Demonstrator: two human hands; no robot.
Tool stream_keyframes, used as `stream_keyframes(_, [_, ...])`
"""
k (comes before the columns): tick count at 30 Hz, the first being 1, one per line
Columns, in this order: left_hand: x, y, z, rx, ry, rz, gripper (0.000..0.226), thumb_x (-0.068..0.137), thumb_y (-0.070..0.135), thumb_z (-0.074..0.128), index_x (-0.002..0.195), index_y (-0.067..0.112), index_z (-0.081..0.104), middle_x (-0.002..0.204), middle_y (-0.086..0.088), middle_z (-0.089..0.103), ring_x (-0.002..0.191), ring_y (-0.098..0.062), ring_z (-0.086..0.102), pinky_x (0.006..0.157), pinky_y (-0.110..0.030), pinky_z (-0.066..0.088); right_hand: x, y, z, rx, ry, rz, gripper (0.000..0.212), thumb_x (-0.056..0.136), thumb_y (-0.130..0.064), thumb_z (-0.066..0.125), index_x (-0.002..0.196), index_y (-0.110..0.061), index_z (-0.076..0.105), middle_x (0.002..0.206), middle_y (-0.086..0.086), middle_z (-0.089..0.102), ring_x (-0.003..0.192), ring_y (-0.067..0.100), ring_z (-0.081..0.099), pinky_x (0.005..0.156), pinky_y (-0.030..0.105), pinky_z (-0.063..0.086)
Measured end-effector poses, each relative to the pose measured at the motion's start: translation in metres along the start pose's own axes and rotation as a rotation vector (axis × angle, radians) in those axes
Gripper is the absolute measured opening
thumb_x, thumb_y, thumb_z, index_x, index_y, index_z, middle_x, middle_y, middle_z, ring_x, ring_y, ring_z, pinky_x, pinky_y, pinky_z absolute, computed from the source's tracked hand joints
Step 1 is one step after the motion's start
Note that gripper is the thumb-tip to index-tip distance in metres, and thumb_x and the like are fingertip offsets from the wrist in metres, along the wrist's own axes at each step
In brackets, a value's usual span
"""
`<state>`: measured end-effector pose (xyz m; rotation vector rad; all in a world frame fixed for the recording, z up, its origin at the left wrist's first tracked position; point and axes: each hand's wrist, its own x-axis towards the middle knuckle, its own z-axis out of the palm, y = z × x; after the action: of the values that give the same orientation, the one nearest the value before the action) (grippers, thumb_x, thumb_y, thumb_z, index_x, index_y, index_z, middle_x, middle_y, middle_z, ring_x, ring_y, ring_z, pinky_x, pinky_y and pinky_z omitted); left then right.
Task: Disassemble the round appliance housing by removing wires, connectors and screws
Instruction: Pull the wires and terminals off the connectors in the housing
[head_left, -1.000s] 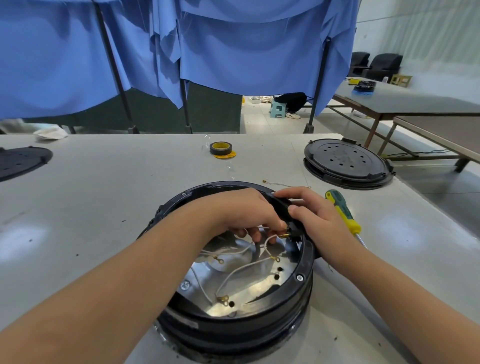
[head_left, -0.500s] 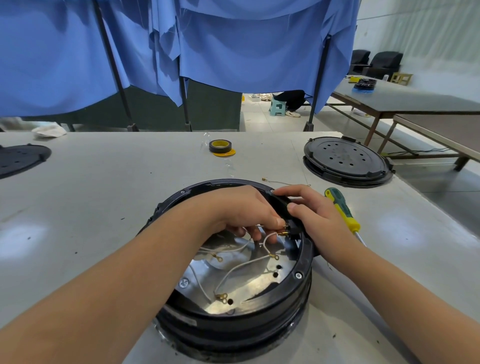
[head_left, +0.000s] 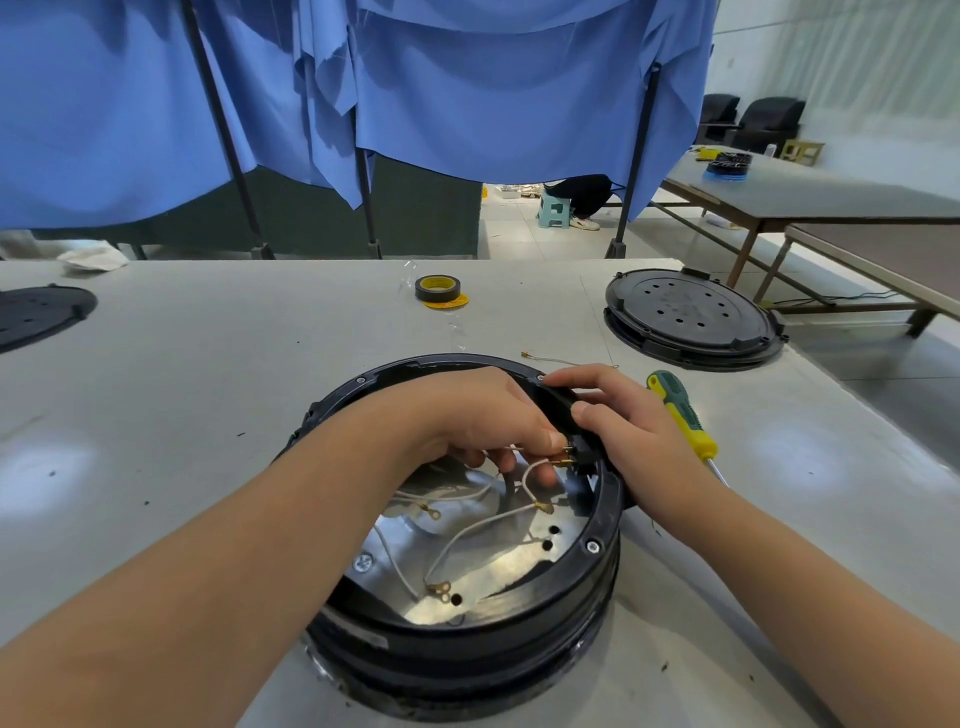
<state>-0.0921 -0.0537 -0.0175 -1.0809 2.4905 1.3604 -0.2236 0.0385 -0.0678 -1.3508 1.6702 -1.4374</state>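
Note:
The round black appliance housing (head_left: 582, 577) stands open side up on the grey table, its shiny metal floor showing. White wires (head_left: 470, 532) with brass ring terminals lie loose inside. My left hand (head_left: 488, 421) reaches into the housing and pinches a brass wire connector (head_left: 563, 460) at the right inner wall. My right hand (head_left: 628, 421) grips the black socket part on the housing's right rim, thumb on top. What sits under my fingers is hidden.
A green and yellow screwdriver (head_left: 685, 415) lies just right of my right hand. A loose wire (head_left: 561, 358) lies behind the housing. A black perforated cover (head_left: 691, 317) sits at the back right, tape rolls (head_left: 439, 290) at the back middle, another black cover (head_left: 36, 317) at the far left.
Both hands keep their hold at the housing's right rim; the left fingers have shifted slightly on the connector. The view has moved a little.

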Motion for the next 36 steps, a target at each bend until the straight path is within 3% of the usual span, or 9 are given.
stream_keyframes(7, [0.003,0.004,0.001,0.034,0.023,0.008,0.014,0.092,0.023,0.059,0.085,0.019,0.071,0.067,0.01,0.072,0.048,0.003,0.055,0.052,-0.017,0.038,0.0,0.001,-0.001,-0.003,0.001,-0.001,0.034,0.092,0.002,0.045,0.107,-0.021,0.065,0.108,0.006,0.067,0.098,0.024,0.065,0.089,0.046,0.053])
stream_keyframes(15, [0.002,-0.002,-0.002,0.056,0.005,0.035,0.018,0.091,0.027,0.06,0.081,0.024,0.074,0.072,0.013,0.073,0.046,0.004,0.05,0.054,-0.018,0.039,0.0,0.0,-0.001,0.003,-0.003,-0.009,0.033,0.092,0.003,0.044,0.108,-0.018,0.065,0.108,0.007,0.066,0.097,0.022,0.064,0.084,0.034,0.051])
stream_keyframes(23, [0.005,0.013,-0.004,0.265,0.067,0.04,0.019,0.09,0.026,0.059,0.087,0.018,0.077,0.065,0.015,0.069,0.042,0.003,0.05,0.048,-0.014,0.042,0.0,0.0,0.0,0.014,-0.002,-0.007,0.034,0.092,0.005,0.043,0.107,-0.016,0.065,0.109,0.008,0.066,0.1,0.024,0.064,0.092,0.043,0.051])
stream_keyframes(29, [0.004,-0.004,-0.004,-0.014,-0.052,0.023,0.026,0.093,0.023,0.06,0.071,0.023,0.074,0.066,0.012,0.07,0.043,-0.003,0.04,0.046,-0.018,0.032,-0.001,0.0,0.001,0.016,0.012,-0.006,0.033,0.092,0.003,0.045,0.106,-0.019,0.066,0.11,0.005,0.066,0.1,0.023,0.064,0.093,0.044,0.05])
stream_keyframes(36, [0.005,0.017,-0.007,0.205,-0.062,-0.039,0.019,0.095,0.022,0.056,0.097,0.012,0.072,0.063,0.014,0.07,0.044,0.003,0.055,0.053,-0.02,0.037,-0.001,0.0,0.0,0.022,0.001,-0.007,0.033,0.092,0.005,0.044,0.108,-0.015,0.065,0.111,0.01,0.066,0.104,0.025,0.063,0.094,0.043,0.05])
